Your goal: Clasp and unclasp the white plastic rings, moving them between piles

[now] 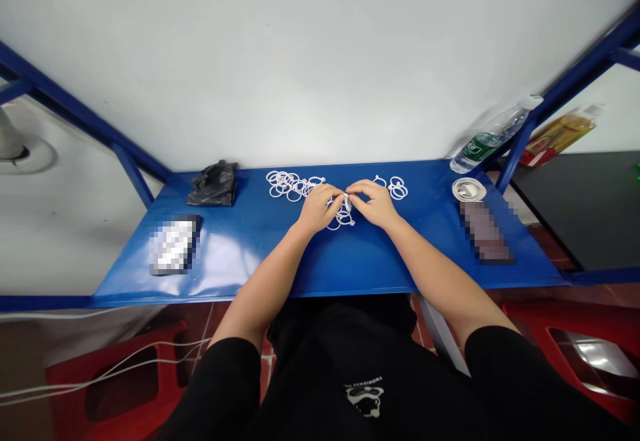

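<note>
My left hand point(320, 208) and my right hand point(373, 203) meet over the middle of the blue table point(240, 234). Both are closed, thumb against fingers, on a white plastic ring point(347, 202) of the curtain-ring kind; the fingers hide much of it. Just below the fingertips lie more white rings point(334, 226) with small knobs. A larger pile of the same rings point(285, 184) spreads out beyond my left hand. Past my right hand is a small group of white rings point(398, 188).
A black plastic bag point(215, 184) and a blurred-out flat object point(175, 246) are at the left. At the right are a water bottle point(493, 136), a coiled white cable point(469, 190) and another blurred-out object point(485, 231). Blue frame bars point(134, 176) and a wall bound the table.
</note>
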A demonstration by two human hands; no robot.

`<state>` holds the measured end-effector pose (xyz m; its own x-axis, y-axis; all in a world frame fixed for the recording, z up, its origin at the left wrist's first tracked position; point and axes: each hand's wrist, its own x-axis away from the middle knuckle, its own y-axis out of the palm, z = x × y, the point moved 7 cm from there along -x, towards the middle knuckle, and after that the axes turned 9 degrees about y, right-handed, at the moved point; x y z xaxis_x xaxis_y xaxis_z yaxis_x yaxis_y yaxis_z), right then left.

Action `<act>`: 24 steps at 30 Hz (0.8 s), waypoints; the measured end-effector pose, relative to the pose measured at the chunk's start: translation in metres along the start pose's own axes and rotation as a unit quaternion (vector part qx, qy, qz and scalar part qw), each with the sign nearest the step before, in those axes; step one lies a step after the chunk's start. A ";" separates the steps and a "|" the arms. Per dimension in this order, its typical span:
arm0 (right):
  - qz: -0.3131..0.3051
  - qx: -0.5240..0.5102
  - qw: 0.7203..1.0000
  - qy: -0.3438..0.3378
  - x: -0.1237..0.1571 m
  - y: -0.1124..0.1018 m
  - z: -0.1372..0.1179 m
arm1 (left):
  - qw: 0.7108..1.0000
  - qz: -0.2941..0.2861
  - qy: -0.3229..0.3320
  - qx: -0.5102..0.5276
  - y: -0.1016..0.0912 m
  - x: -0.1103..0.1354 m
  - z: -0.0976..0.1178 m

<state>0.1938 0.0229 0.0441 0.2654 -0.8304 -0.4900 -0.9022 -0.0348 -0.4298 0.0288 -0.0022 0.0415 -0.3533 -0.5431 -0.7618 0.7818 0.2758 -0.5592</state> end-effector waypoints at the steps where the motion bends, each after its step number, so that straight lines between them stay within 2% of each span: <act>1: -0.003 -0.003 1.000 -0.009 0.000 0.000 -0.002 | 1.000 -0.002 -0.004 0.004 0.001 0.000 0.000; 8: -0.050 -0.001 0.998 0.035 -0.001 0.007 -0.001 | 0.997 -0.042 -0.058 0.014 0.008 0.003 -0.006; 13: -0.072 -0.009 0.997 0.036 -0.001 0.010 0.000 | 0.996 -0.069 -0.049 0.015 0.009 0.003 -0.007; 19: -0.053 -0.017 0.997 0.057 0.000 0.009 0.005 | 0.998 -0.036 -0.055 0.009 0.007 0.003 -0.005; 24: -0.089 0.037 0.992 0.080 0.002 0.017 0.014 | 0.998 -0.032 -0.053 0.022 0.011 0.004 -0.006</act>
<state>0.1832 0.0287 0.0254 0.3557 -0.8929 -0.2760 -0.8166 -0.1532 -0.5565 0.0330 0.0032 0.0301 -0.3488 -0.6393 -0.6853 0.7818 0.2048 -0.5889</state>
